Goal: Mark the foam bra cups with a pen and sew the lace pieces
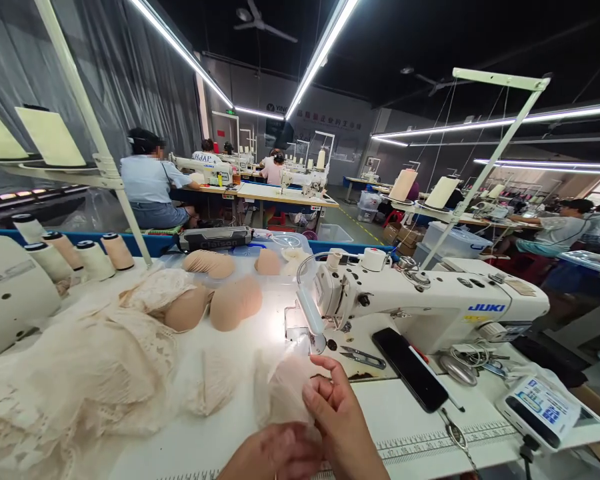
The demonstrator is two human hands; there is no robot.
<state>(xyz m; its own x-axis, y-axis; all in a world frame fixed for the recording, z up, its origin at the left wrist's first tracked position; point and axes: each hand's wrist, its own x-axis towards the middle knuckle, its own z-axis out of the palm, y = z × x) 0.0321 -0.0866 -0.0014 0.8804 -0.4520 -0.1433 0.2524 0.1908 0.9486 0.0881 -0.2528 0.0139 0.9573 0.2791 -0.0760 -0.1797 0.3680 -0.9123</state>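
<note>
A sheer pale piece of fabric (286,390) is in front of the sewing machine's needle area. My right hand (341,410) pinches its right edge between thumb and fingers, with the index finger stretched toward the machine. Just below, my left hand (280,450) is at the fabric's lower edge. Motion smears its fingers, so their grip is unclear. The white sewing machine (430,303) has its lamp lit over the needle area. Another folded pale fabric piece (214,380) lies to the left. Thread snips (364,357) rest on the machine bed, right of my right hand.
A heap of cream lace fabric (90,373) covers the table's left side. Behind it are stacked beige moulded cups (236,303) and thread cones (95,260). A phone (410,370) and a white box-shaped device (537,410) lie right. A co-worker (153,180) sits ahead left.
</note>
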